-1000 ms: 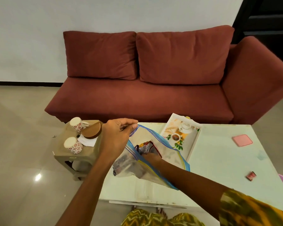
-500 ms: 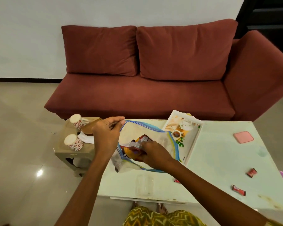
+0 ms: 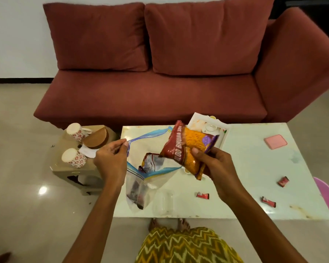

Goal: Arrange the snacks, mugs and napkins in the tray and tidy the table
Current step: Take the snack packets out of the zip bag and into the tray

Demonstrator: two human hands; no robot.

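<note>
My right hand [image 3: 215,166] grips a red and orange snack packet [image 3: 186,149], held in the air above the table. My left hand [image 3: 110,160] pinches the blue-edged rim of a clear zip bag [image 3: 146,179], holding its mouth open; another packet [image 3: 151,163] sticks out of it. The white floral tray [image 3: 224,133] lies at the table's far edge, partly hidden behind the held packet. Two floral mugs [image 3: 77,131] [image 3: 73,158] lie on a small side stool [image 3: 65,168] to the left, with a white napkin [image 3: 87,150] between them.
Three small red candy wrappers [image 3: 202,195] [image 3: 268,201] [image 3: 283,181] lie on the pale table [image 3: 254,168]. A pink square coaster [image 3: 275,141] sits far right, a clear glass [image 3: 163,202] near the front edge. A brown round lid [image 3: 95,138] rests on the stool. A red sofa [image 3: 160,88] stands behind.
My right hand has pulled the red and orange packet out of the zip bag and lifted it to the right. My left hand keeps holding the bag's rim.
</note>
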